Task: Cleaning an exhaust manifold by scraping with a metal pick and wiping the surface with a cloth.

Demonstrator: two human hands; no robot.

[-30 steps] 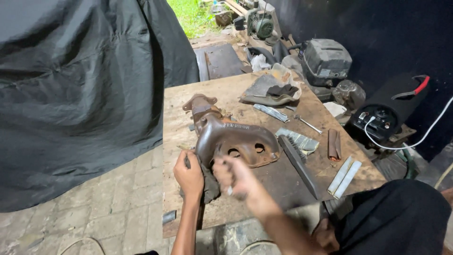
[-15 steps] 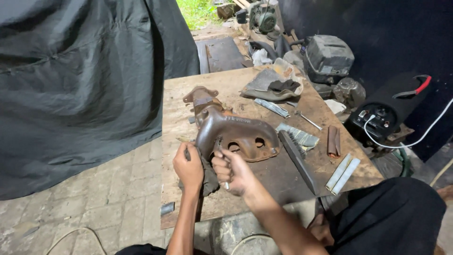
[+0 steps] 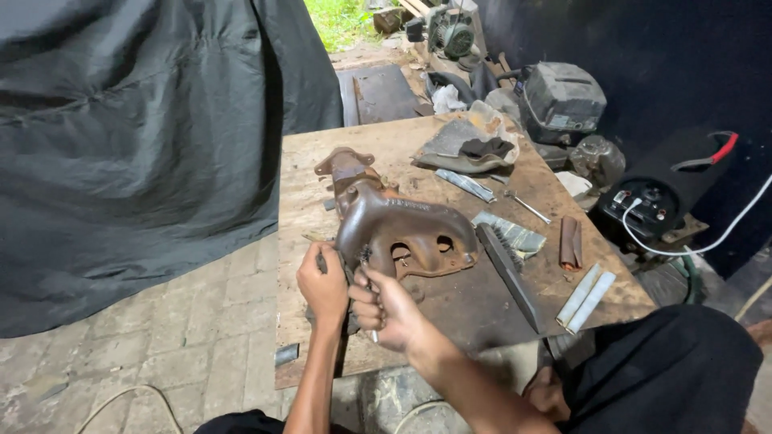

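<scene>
A rusty cast-metal manifold (image 3: 398, 229) lies on the bare wooden bench top (image 3: 474, 301), its flanged neck pointing toward eleven o'clock and its ported face toward four o'clock. The left hand (image 3: 323, 285) is closed around the manifold's near end at about seven o'clock of the casting, steadying it. The right hand (image 3: 384, 309) sits just beside it, fingers curled into a fist around a thin metal tool (image 3: 367, 265) whose tip rises against the casting's edge; the tool's exact kind cannot be told. At three o'clock from the manifold a long dark wire brush (image 3: 507, 269) rests touching or nearly touching the flange, with a short rusty tube (image 3: 570, 241) and two pale flat strips (image 3: 589, 296) farther out toward four o'clock. A crumpled grey glove or rag (image 3: 470, 149) lies at one o'clock. A dark tarpaulin (image 3: 137, 137) hangs over the nine o'clock side. The likely trouble is a slip: the tool is slim, the rust is rough, and the two hands are close together, so a sudden skid could drive the tip into the left hand's fingers. The casting also lies near the bench's near edge, so a hard push could rock or shift it toward the person.
</scene>
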